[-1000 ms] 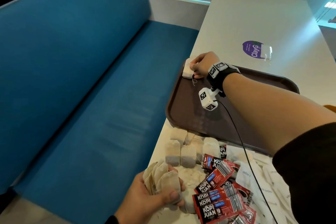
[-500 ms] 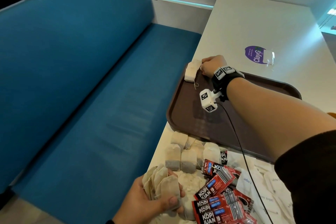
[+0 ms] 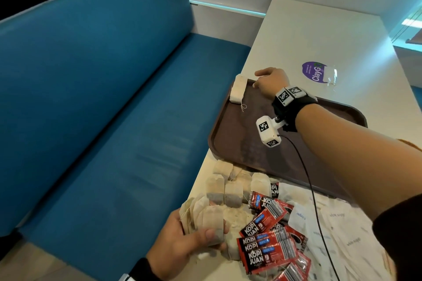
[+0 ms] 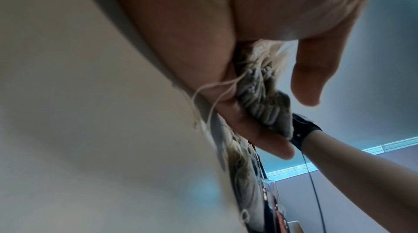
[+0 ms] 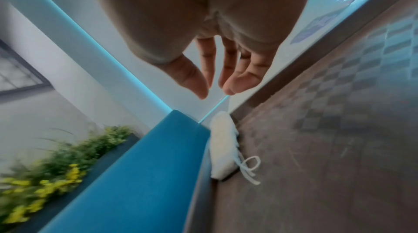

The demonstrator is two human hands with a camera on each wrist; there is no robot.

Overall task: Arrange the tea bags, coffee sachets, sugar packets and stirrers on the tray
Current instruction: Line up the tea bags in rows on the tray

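A café: blue booth bench (image 3: 102,109), white table (image 3: 319,36), brown serving tray (image 3: 228,134).

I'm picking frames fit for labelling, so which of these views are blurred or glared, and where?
Head view: mostly sharp, print on the coffee sachets readable, glare on the table at far right. Left wrist view: soft throughout, the held tea bags smeared. Right wrist view: motion blur on the plants and tray; the lone tea bag overexposed.

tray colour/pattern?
Dark brown tray with a faint checkered surface texture; right wrist view shows it best.
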